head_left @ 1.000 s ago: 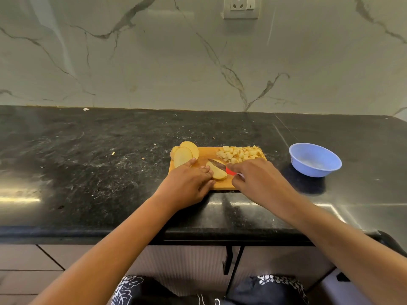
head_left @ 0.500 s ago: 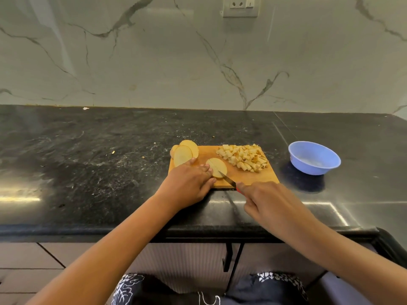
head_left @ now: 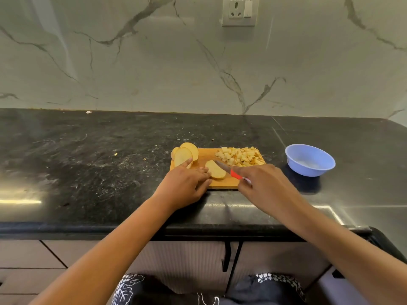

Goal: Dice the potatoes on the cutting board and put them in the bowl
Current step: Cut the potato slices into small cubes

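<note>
Roughly halfway: diced pile [head_left: 240,156] on cutting board [head_left: 207,155], stacked slices [head_left: 186,154] uncut, bowl [head_left: 308,170] apparently empty; left hand [head_left: 185,187] flat against one slice [head_left: 215,170], right hand [head_left: 264,186] grips knife [head_left: 224,166].

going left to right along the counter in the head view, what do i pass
stacked potato slices → single slice under the knife → pile of diced potato → blue bowl

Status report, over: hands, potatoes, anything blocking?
Left hand steadies potato slice on cutting board. Right hand grips red-handled knife, blade at slice. Diced pile on board, blue bowl holds no potato. Nothing between board and bowl.
</note>
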{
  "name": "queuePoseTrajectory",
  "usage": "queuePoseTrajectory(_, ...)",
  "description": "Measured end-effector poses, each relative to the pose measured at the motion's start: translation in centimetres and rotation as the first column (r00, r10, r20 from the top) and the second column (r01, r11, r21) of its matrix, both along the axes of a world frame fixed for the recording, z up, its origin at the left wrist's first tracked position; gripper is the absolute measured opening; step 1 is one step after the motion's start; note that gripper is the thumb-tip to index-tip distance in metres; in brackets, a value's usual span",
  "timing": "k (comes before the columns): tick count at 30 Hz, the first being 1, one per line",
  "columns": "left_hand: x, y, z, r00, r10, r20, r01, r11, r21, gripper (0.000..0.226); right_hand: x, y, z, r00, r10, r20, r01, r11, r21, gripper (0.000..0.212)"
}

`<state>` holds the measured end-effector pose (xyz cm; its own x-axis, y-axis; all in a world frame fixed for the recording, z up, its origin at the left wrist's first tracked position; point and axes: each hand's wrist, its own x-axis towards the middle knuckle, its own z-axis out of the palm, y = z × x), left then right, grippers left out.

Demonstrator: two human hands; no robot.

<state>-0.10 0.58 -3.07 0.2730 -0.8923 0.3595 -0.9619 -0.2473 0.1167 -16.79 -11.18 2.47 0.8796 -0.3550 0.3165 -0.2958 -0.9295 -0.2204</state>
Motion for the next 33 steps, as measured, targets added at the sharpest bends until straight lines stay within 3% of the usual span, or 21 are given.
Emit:
queuePoseTrajectory(8,0.3,-0.1,-0.3,1.000,-0.021,-0.009,0.022,0.999,0.038,0.049,2.7,-0.3,-1.5,0.999,0.045,-0.024,-0.046,0.998,-0.043,0.041)
queuePoseTrajectory(14,0.3,-0.2,-0.5,0.999,-0.038,0.035,0.037,0.998,0.042,0.050,3.9,0.6,-2.0,0.990,0.049,-0.134,-0.065,0.990,-0.122,0.038)
queuePoseTrajectory(18,0.4,-0.3,-0.6,0.998,-0.035,0.059,0.033,0.999,0.032,0.050,2.2,0.5,-2.5,0.984,0.056,-0.172,-0.075,0.991,-0.109,0.037)
queuePoseTrajectory(23,0.5,-0.4,-0.5,1.000,-0.018,0.020,0.017,1.000,0.025,0.040,-1.2,0.8,-2.5,0.978,0.068,-0.196,-0.074,0.997,-0.024,0.051)
queuePoseTrajectory(28,0.3,-0.3,-0.2,1.000,0.004,-0.002,-0.004,1.000,0.021,0.037,-3.8,0.9,-2.3,0.982,0.067,-0.177,-0.076,0.996,-0.048,0.052)
queuePoseTrajectory(33,0.5,-0.6,1.7,0.999,0.040,0.023,-0.043,0.982,0.186,0.037,-5.5,-0.3,-0.7,0.989,0.061,-0.134,-0.063,0.998,-0.005,0.045)
